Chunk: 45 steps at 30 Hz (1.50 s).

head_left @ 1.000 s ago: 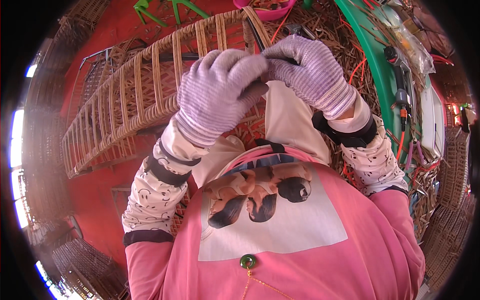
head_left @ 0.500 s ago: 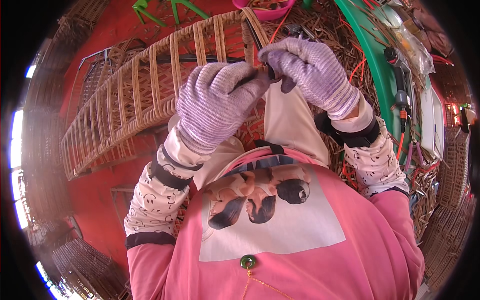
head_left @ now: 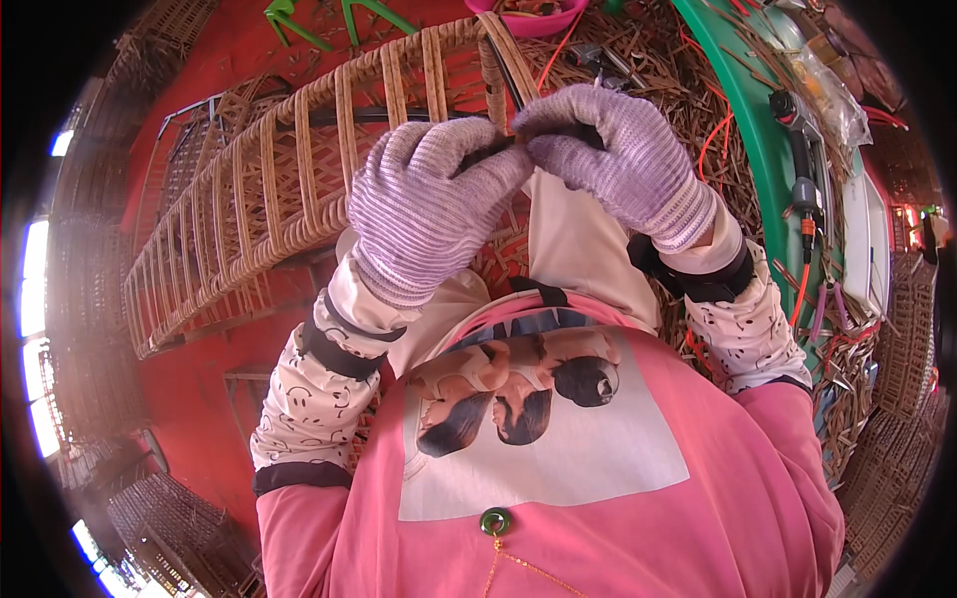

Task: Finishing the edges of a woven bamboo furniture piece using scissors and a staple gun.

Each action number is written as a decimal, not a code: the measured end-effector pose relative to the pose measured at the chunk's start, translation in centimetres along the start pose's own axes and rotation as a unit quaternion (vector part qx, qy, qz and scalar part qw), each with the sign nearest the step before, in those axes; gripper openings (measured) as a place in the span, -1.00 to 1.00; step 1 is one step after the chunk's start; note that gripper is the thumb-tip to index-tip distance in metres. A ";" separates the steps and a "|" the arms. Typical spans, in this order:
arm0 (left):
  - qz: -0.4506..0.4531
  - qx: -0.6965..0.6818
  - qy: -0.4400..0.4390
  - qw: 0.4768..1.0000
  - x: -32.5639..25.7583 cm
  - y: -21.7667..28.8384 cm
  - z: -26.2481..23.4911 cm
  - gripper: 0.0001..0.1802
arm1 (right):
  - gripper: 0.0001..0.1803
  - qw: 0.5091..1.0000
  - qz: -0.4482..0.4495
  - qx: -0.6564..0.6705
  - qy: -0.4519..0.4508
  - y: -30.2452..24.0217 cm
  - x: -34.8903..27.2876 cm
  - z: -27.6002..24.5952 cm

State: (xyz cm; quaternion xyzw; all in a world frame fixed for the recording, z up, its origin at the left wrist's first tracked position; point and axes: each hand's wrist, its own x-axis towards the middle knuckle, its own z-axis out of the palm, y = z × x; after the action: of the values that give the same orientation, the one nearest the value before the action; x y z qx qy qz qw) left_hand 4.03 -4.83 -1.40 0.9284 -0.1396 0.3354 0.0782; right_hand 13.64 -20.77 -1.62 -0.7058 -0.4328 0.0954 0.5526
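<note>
Both my hands wear knitted gloves striped purple and white. My left hand (head_left: 429,204) is closed in a pinch, thumb against fingers. Its fingertips meet those of my right hand (head_left: 623,154), which is curled with its thumb against the index finger. A small brownish bit shows between the fingertips, too little to name. Just beyond them stands a woven rattan furniture piece (head_left: 274,179), with strands wrapped at intervals around its curved rim. Its right end, with a dark bar beside the wrapped post, lies close behind my fingertips.
At the right, a green table edge (head_left: 753,130) carries a dark power tool (head_left: 802,179) with an orange cord, pliers (head_left: 822,309) and a white tray (head_left: 877,239). Rattan scraps (head_left: 658,40) litter the red floor. A pink basin (head_left: 538,20) and green stool legs (head_left: 349,20) are at the top.
My right thumb has moved up and left against its fingers, and the dark bit seen between the hands is now hidden. The left hand has hardly moved.
</note>
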 end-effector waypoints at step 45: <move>-0.419 -0.514 -0.255 0.704 5.5 -3.2 -2.7 -0.65 | -0.48 0.993 -0.022 -0.042 0.107 2.1 -2.0 2.1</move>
State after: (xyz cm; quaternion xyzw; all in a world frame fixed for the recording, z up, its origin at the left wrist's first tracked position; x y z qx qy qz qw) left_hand 7.43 -2.27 4.02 0.7575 0.0983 -0.1053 0.6367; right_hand 12.18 -20.80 -4.92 -0.7250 -0.3901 -0.0115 0.5675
